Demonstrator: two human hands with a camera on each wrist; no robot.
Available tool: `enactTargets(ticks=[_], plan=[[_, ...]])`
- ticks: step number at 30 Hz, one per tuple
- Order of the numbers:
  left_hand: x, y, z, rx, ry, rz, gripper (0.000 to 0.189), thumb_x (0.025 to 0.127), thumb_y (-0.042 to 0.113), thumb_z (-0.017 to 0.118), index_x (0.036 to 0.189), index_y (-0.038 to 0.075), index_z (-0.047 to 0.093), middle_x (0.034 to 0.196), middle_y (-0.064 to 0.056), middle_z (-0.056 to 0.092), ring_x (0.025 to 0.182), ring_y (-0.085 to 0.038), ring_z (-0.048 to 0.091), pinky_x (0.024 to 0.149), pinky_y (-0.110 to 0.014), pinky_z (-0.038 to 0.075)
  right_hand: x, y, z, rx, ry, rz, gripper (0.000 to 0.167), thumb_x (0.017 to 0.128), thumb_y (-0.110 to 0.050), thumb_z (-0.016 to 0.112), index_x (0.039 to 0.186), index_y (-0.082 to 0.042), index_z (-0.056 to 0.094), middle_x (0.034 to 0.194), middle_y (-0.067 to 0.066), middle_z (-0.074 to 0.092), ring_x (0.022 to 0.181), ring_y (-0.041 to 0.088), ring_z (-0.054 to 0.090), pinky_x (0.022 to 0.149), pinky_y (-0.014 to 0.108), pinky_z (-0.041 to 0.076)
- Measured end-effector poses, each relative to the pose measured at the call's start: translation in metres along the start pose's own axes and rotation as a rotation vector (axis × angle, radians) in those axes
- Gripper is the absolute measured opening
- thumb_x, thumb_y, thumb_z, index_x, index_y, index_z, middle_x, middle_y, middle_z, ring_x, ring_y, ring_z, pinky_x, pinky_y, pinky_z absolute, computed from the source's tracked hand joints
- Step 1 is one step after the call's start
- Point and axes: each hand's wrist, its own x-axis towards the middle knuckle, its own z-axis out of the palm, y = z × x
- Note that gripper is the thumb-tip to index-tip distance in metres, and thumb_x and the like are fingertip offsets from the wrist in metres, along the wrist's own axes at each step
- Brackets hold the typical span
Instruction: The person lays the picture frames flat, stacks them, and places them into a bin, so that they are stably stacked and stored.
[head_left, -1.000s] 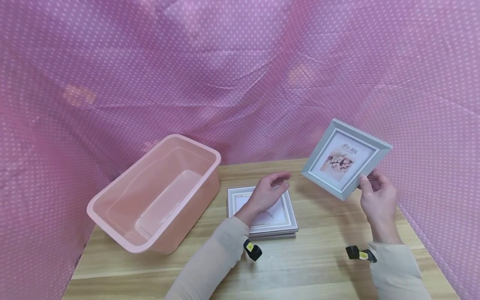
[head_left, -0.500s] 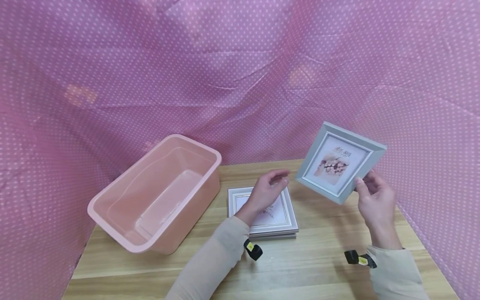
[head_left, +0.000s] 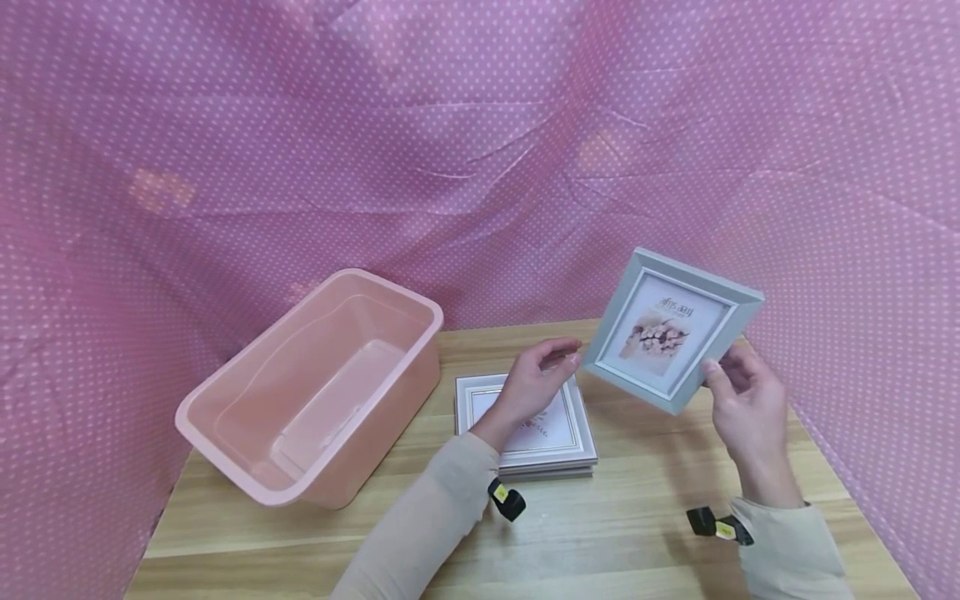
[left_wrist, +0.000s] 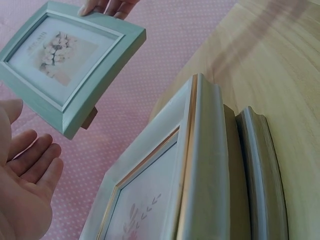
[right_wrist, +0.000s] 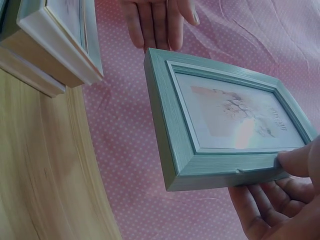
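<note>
My right hand [head_left: 750,408] grips a pale green picture frame [head_left: 675,325] by its lower right edge, thumb on the front and fingers behind. The frame is tilted above the table, its flower print facing me. My left hand [head_left: 534,379] hovers over a stack of white picture frames [head_left: 551,450], fingers loosely bent and holding nothing. In the left wrist view, the left fingers [left_wrist: 37,160] are apart from the green frame's near corner. The right wrist view has the green frame [right_wrist: 170,165] close up, with the right thumb [right_wrist: 295,162] on its border.
A pink plastic bin [head_left: 360,417] stands at the left of the wooden table [head_left: 600,542]. Behind and around the table hangs a pink dotted cloth [head_left: 480,167]. A black wrist camera [head_left: 507,500] sits at the left cuff, another at the right.
My right hand has brought the green frame a little left and down, closer to the left hand, turning it slightly. The left hand has stayed nearly still.
</note>
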Motion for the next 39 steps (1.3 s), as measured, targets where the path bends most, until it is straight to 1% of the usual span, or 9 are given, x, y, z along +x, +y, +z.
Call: enactTargets(ticks=[3,7,9,12,15,17,26,32,39], plan=[[0.0,0.0,0.0,-0.001,-0.004,-0.004,0.044,0.109,0.031,0.065,0.147,0.01,0.064,0.148,-0.007,0.069,0.139,-0.027,0.064,0.12,-0.043,0.053,-0.002,-0.001,0.0,0.009,-0.007,-0.019,0.033,0.104,-0.003,0.066,0.135,0.007,0.068,0.105,-0.017,0.068,0.093,-0.009,0.069,0.082,0.008,0.06],[0.0,0.001,0.0,0.006,-0.011,0.002,0.044,0.109,0.033,0.064,0.148,0.011,0.064,0.148,-0.007,0.069,0.139,-0.027,0.064,0.121,-0.043,0.053,-0.004,-0.003,0.0,-0.004,-0.014,-0.016,0.035,0.105,-0.004,0.066,0.138,0.007,0.067,0.119,0.01,0.074,0.093,-0.011,0.067,0.082,0.006,0.059],[0.001,0.001,0.0,0.002,-0.017,0.009,0.044,0.109,0.033,0.064,0.148,0.011,0.064,0.149,-0.007,0.069,0.14,-0.027,0.064,0.121,-0.043,0.052,-0.005,-0.004,-0.001,-0.013,-0.015,-0.002,0.036,0.105,-0.006,0.066,0.139,0.006,0.067,0.123,0.017,0.074,0.093,-0.012,0.067,0.082,0.006,0.059],[0.001,0.0,0.0,-0.008,-0.026,0.02,0.045,0.109,0.031,0.064,0.148,0.009,0.063,0.149,-0.008,0.068,0.14,-0.028,0.064,0.121,-0.043,0.052,-0.007,-0.005,-0.001,-0.014,-0.01,0.02,0.035,0.105,-0.007,0.067,0.138,0.005,0.068,0.11,0.002,0.078,0.091,-0.013,0.067,0.081,0.005,0.058],[0.001,0.0,-0.001,-0.012,-0.032,0.027,0.045,0.11,0.03,0.063,0.149,0.008,0.062,0.149,-0.009,0.068,0.14,-0.029,0.064,0.121,-0.042,0.053,-0.009,-0.006,0.0,0.006,-0.014,0.022,0.035,0.104,-0.006,0.068,0.137,0.006,0.068,0.096,-0.021,0.071,0.09,-0.012,0.068,0.081,0.006,0.059],[0.001,0.0,-0.001,-0.015,-0.036,0.033,0.045,0.11,0.03,0.063,0.149,0.007,0.062,0.15,-0.01,0.068,0.14,-0.029,0.064,0.121,-0.042,0.053,-0.009,-0.007,0.0,0.018,-0.021,0.017,0.035,0.104,-0.006,0.067,0.137,0.006,0.068,0.093,-0.028,0.067,0.09,-0.011,0.068,0.08,0.006,0.059],[-0.001,-0.001,-0.002,-0.007,-0.044,0.036,0.045,0.111,0.031,0.061,0.15,0.008,0.062,0.149,-0.011,0.068,0.138,-0.03,0.066,0.118,-0.039,0.055,-0.015,-0.01,0.001,0.004,-0.022,-0.025,0.031,0.104,-0.006,0.069,0.133,0.006,0.07,0.094,-0.031,0.066,0.091,-0.009,0.07,0.079,0.006,0.058],[-0.004,-0.003,-0.005,-0.008,-0.048,0.031,0.046,0.111,0.032,0.061,0.151,0.009,0.061,0.15,-0.012,0.067,0.139,-0.03,0.065,0.121,-0.041,0.053,-0.018,-0.011,0.003,0.05,-0.041,-0.016,0.032,0.103,-0.003,0.068,0.132,0.01,0.069,0.093,-0.033,0.066,0.091,-0.01,0.07,0.081,0.006,0.059],[-0.006,-0.006,-0.007,-0.027,-0.058,0.004,0.048,0.111,0.033,0.061,0.152,0.009,0.06,0.151,-0.011,0.066,0.141,-0.028,0.064,0.121,-0.037,0.051,-0.023,-0.016,0.004,0.033,-0.062,-0.013,0.035,0.104,-0.004,0.069,0.136,0.009,0.068,0.101,-0.021,0.07,0.094,-0.013,0.068,0.084,0.006,0.059]])
